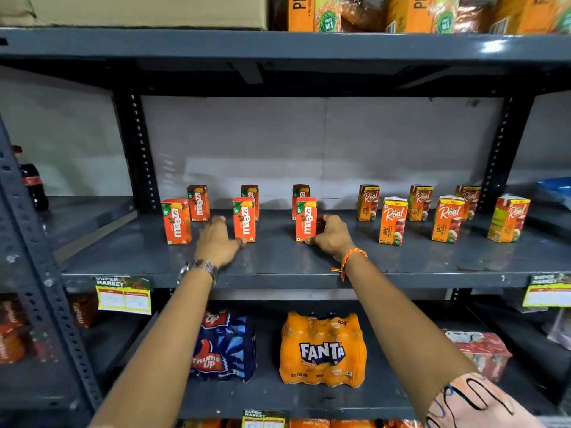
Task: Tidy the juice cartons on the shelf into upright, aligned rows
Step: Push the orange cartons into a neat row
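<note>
1. We have both hands on the grey metal shelf [401, 261]: our left hand [217, 244] rests beside the middle front Maaza carton [244, 219], its fingers loosely spread and the thumb touching the carton's lower edge, clamped on nothing.
2. Our right hand [332, 236] cups the right front Maaza carton [306, 219], thumb at its base and fingers curled round its far side.
3. The juice cartons stand upright in two rows, Maaza on the left and Real cartons [392, 221] on the right; the far-right Real carton [508, 219] sits turned off line.
4. A hasty nudge could tip a light carton, or knock it into the one just behind.
5. The shelf looks smooth, so we judge the cartons slide easily and may overshoot.
6. Below sit a Fanta pack [323, 350] and a Thums Up pack [222, 347]; a pale wall backs the rack.
</note>
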A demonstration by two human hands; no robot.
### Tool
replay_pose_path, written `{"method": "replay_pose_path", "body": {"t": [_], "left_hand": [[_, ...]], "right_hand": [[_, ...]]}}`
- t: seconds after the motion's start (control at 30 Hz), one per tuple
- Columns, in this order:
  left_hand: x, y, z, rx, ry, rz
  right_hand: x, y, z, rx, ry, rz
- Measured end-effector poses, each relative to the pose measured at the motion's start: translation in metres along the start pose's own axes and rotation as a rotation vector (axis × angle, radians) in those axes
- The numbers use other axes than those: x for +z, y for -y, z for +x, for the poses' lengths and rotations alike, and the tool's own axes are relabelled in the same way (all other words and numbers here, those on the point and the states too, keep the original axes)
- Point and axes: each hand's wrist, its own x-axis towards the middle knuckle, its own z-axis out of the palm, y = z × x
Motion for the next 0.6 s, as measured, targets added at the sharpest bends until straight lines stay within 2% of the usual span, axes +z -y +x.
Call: {"method": "replay_pose_path", "body": {"t": [0.07,0.17,0.3,0.6], "left_hand": [[-0.005,0.004,0.024,-0.064,0.119,0.002],[-0.001,0.013,0.042,-0.047,0.183,-0.094],[0.004,0.015,0.045,0.037,0.169,-0.109],[0.004,0.019,0.045,0.055,0.141,-0.064]], "right_hand": [[0.001,0.000,-0.001,-0.017,0.007,0.004],[0.002,0.002,-0.002,-0.023,0.017,-0.002],[0.002,0.002,-0.002,-0.046,0.019,-0.065],[0.002,0.005,-0.002,-0.049,0.038,-0.101]]}}
